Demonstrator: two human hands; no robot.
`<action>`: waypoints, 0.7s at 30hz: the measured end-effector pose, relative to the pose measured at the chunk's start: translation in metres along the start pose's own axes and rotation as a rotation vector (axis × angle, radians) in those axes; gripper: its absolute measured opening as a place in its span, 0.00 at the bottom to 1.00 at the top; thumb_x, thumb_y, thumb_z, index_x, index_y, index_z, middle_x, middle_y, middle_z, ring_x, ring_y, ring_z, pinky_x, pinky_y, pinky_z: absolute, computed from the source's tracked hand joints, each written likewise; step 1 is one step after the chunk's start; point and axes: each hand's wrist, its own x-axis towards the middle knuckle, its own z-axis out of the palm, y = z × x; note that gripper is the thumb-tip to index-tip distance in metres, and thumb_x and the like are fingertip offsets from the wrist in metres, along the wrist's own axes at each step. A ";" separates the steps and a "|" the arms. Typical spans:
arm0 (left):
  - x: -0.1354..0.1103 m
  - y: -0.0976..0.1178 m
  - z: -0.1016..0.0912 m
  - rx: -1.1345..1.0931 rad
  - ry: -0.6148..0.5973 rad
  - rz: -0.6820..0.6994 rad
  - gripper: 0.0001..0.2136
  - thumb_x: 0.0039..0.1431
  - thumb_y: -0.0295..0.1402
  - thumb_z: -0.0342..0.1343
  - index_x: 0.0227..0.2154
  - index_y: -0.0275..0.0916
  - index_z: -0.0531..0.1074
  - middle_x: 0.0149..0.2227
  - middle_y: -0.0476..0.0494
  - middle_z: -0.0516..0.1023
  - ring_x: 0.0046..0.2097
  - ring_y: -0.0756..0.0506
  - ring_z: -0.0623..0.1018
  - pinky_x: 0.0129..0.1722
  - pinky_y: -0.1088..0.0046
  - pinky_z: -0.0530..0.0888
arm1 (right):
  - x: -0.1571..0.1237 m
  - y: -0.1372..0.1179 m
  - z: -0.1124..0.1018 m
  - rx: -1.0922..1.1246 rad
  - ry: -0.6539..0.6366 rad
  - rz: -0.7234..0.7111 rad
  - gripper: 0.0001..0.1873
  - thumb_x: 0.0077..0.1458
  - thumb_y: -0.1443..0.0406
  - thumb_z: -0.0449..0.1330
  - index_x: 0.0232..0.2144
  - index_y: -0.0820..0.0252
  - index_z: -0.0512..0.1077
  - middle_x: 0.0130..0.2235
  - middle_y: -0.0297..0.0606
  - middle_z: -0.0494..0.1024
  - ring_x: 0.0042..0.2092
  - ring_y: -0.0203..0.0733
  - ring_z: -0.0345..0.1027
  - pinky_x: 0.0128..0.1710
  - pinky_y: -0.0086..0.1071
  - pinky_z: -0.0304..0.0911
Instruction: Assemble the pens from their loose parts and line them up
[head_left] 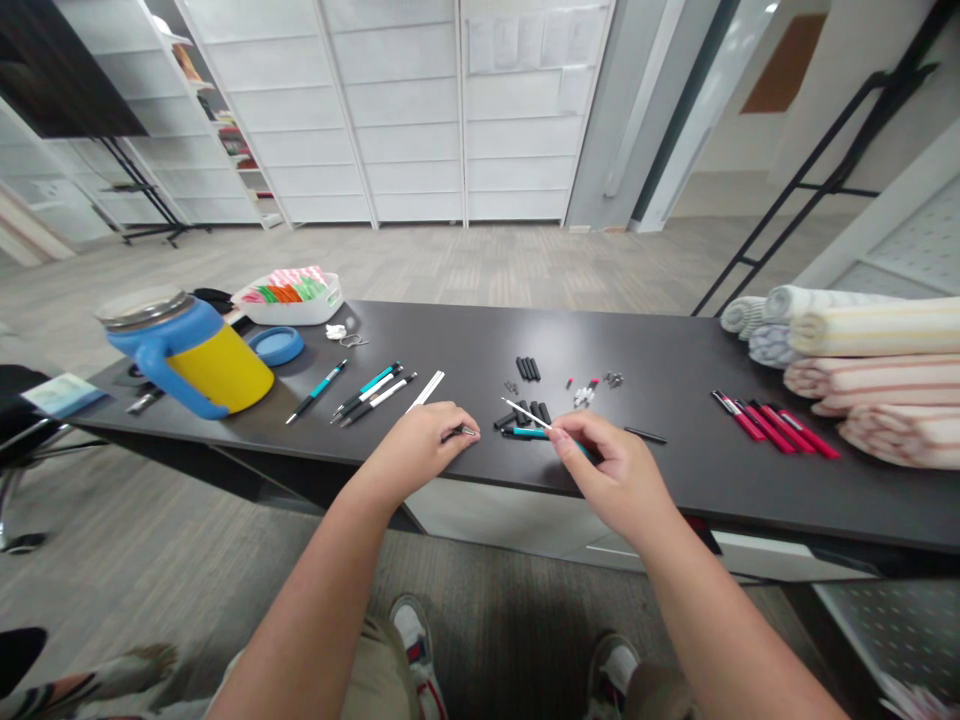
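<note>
My left hand (429, 432) rests closed on the dark table (675, 350), pinching a small dark pen part with a metal tip (466, 432). My right hand (607, 462) is closed on a thin white pen refill (525, 412) that points up and to the left, and it also seems to grip a teal pen barrel (527, 433). Black pen grips (527, 368) and small springs and tips (592, 388) lie just beyond my hands. Finished teal pens (367, 388) lie to the left, red pens (772, 426) to the right.
A yellow and blue lidded jug (191, 350) lies on its side at the table's left end, beside a blue lid (276, 345) and a white tray of coloured items (289, 295). Rolled towels (862, 360) are stacked at the right. White refills (426, 390) lie near my left hand.
</note>
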 end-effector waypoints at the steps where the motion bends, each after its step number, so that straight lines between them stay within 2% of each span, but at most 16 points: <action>1: 0.000 0.000 -0.001 -0.009 -0.001 -0.010 0.06 0.69 0.33 0.58 0.39 0.42 0.80 0.40 0.45 0.83 0.42 0.43 0.80 0.44 0.67 0.71 | 0.000 -0.001 0.001 -0.024 -0.021 -0.016 0.12 0.70 0.57 0.57 0.38 0.54 0.77 0.36 0.34 0.83 0.36 0.42 0.76 0.38 0.32 0.66; 5: -0.001 0.002 -0.004 -0.082 0.044 -0.057 0.08 0.71 0.36 0.56 0.40 0.41 0.79 0.40 0.46 0.83 0.42 0.44 0.79 0.43 0.68 0.71 | 0.000 -0.003 0.007 -0.133 -0.082 -0.081 0.10 0.69 0.60 0.57 0.40 0.53 0.78 0.39 0.36 0.85 0.40 0.44 0.79 0.41 0.34 0.67; 10: -0.005 0.000 -0.005 -0.197 0.134 -0.141 0.09 0.71 0.39 0.56 0.41 0.41 0.78 0.39 0.46 0.82 0.40 0.45 0.79 0.39 0.70 0.71 | -0.001 -0.002 0.010 -0.182 -0.105 -0.089 0.11 0.68 0.61 0.57 0.41 0.53 0.80 0.42 0.37 0.86 0.42 0.45 0.80 0.43 0.35 0.69; 21: -0.006 0.005 -0.006 -0.153 0.082 -0.041 0.07 0.71 0.35 0.56 0.39 0.42 0.78 0.38 0.48 0.80 0.38 0.46 0.76 0.39 0.71 0.68 | -0.002 -0.003 0.011 -0.237 -0.168 -0.105 0.09 0.68 0.62 0.58 0.40 0.53 0.79 0.40 0.35 0.85 0.40 0.44 0.79 0.42 0.34 0.67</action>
